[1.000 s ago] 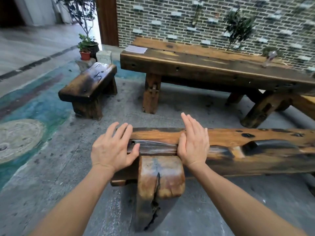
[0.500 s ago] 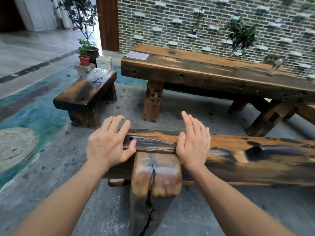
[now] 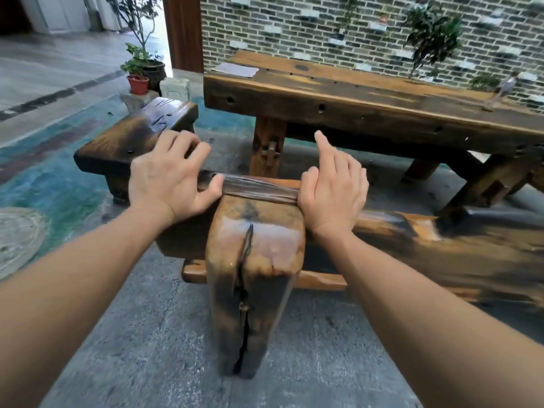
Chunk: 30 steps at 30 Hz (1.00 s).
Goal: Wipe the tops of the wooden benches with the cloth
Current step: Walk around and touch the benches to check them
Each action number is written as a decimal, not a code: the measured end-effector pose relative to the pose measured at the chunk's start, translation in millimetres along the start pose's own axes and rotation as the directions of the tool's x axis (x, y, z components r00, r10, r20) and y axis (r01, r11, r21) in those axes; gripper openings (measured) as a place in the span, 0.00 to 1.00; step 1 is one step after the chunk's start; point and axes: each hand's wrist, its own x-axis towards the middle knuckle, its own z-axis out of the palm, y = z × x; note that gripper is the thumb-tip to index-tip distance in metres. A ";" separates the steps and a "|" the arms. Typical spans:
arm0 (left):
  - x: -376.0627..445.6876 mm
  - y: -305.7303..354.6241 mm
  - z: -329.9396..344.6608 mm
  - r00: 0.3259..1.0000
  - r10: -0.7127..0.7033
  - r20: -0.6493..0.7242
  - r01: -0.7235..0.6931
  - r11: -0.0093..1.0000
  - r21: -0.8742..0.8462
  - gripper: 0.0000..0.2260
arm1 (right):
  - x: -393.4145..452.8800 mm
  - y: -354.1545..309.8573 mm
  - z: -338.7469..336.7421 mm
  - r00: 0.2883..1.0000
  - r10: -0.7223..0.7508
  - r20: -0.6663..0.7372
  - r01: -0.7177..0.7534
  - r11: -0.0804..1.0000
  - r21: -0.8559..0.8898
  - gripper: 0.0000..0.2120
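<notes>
bench (image 3: 256, 231) | right end blurred | left hand (image 3: 167, 184), right hand (image 3: 332, 192) cover top edge

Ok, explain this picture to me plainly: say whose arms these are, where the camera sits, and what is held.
No machine here: a person wears one wide-angle camera on the head, looking forward and down, so the bare arms are their own. The left hand and right hand rest open at the near end of a long wooden bench, on either side of its thick cracked leg. Neither hand has a grip on anything, and no cloth is visible. Beyond stand a small bench and a heavy wooden table with a sheet of paper on it, against a brick wall.
</notes>
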 end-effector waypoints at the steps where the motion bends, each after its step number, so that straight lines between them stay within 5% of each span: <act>1: 5.8 -4.2 7.5 1.000 -0.005 -0.003 0.005 1.000 -0.007 0.26 | 5.3 -1.4 6.0 1.000 0.002 0.003 -0.002 1.000 -0.001 0.28; 9: 48.4 -23.7 51.0 0.995 -0.019 0.097 0.027 0.996 -0.081 0.27 | 46.7 -5.2 46.7 0.997 0.044 0.070 -0.040 0.998 -0.058 0.28; 15: 53.3 -18.9 34.2 0.966 -0.007 0.257 0.048 0.986 -0.157 0.30 | 48.2 -7.1 42.0 0.973 0.089 0.212 -0.068 0.992 -0.104 0.29; 30: 67.6 -22.9 22.7 0.865 -0.021 0.502 0.133 0.973 -0.189 0.36 | 54.9 -9.4 37.9 0.949 0.162 0.269 -0.138 0.985 -0.107 0.28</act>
